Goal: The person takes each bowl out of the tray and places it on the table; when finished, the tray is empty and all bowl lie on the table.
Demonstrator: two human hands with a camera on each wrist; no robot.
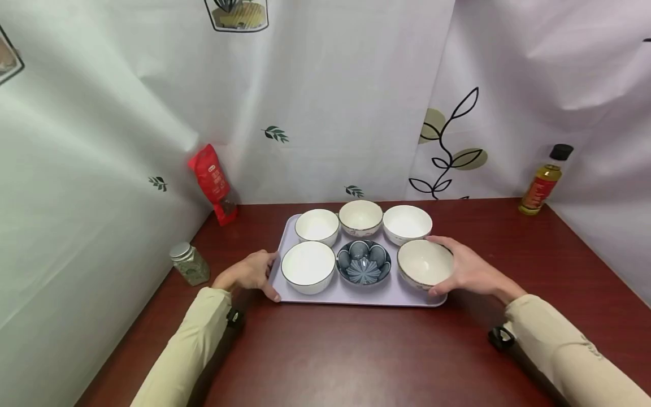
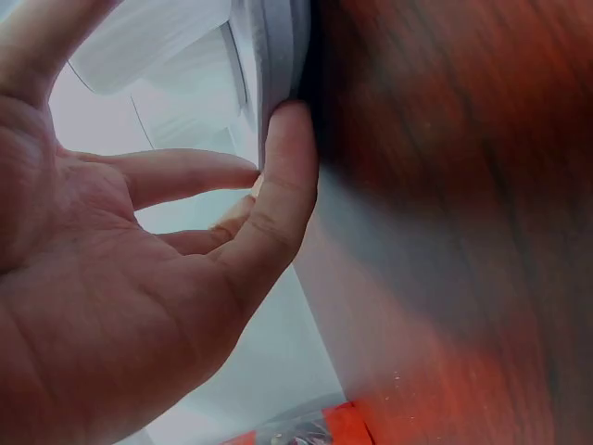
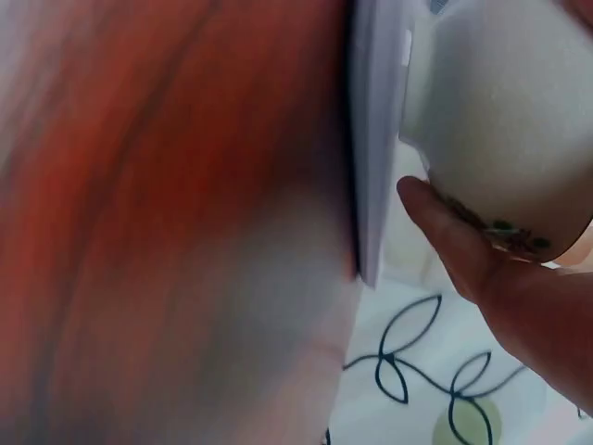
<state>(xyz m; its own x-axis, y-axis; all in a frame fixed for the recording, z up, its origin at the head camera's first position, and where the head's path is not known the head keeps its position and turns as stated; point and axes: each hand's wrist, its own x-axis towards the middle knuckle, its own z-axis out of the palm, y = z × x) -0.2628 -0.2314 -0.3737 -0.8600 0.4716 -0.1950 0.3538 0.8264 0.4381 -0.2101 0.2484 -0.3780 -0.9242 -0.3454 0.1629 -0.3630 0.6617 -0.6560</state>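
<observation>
A pale lavender tray point(image 1: 356, 295) on the table carries several bowls in two rows. My left hand point(image 1: 252, 272) holds the tray's left edge near the front corner; in the left wrist view, fingers point(image 2: 283, 176) touch its rim. At the tray's right end my right hand point(image 1: 470, 268) grips a cream bowl point(image 1: 425, 263) from the side, thumb in front and fingers behind. The right wrist view shows floral marks near this bowl's rim. Left of it sits a blue patterned bowl point(image 1: 363, 263), then a white bowl point(image 1: 307, 265).
Behind stand two white bowls point(image 1: 316, 225) point(image 1: 407, 222) and a cream one point(image 1: 360, 216). A lidded jar point(image 1: 190, 264) and a red packet point(image 1: 213, 183) are at the left, an oil bottle point(image 1: 544, 183) at the back right. Patterned white cloth surrounds the dark red table point(image 1: 366, 356).
</observation>
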